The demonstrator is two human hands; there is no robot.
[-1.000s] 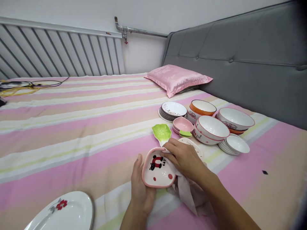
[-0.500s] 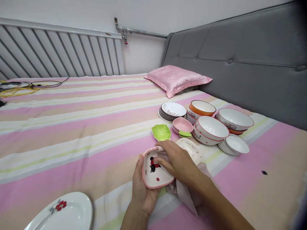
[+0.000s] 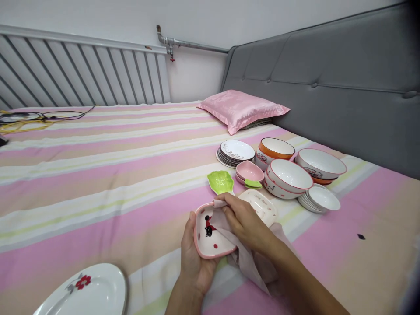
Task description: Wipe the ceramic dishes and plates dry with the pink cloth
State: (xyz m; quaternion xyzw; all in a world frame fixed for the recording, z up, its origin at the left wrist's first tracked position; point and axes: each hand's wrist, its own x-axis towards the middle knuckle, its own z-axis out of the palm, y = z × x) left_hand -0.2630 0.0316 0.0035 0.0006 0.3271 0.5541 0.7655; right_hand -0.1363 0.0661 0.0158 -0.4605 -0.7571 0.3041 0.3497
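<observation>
My left hand (image 3: pixel 194 258) holds a small pink-rimmed dish (image 3: pixel 207 238) with a black cat drawing from below, tilted toward me. My right hand (image 3: pixel 244 221) is closed on a pale pink cloth (image 3: pixel 249 258) and presses it against the dish's inner right side. The cloth hangs down under my right forearm onto the bed.
On the striped bedsheet (image 3: pixel 98 175) lie a green leaf dish (image 3: pixel 221 180), a pink dish (image 3: pixel 250 171), a white oblong dish (image 3: pixel 260 204), plate stacks (image 3: pixel 236 152) (image 3: pixel 320 199), and bowls (image 3: pixel 288 176) (image 3: pixel 320 164) (image 3: pixel 274 151). A floral plate (image 3: pixel 88 291) sits lower left; pillow (image 3: pixel 241 108) and grey headboard (image 3: pixel 328 87) behind.
The dish has tilted more toward my left hand. My right hand has drawn the cloth into the dish, covering part of the cat drawing.
</observation>
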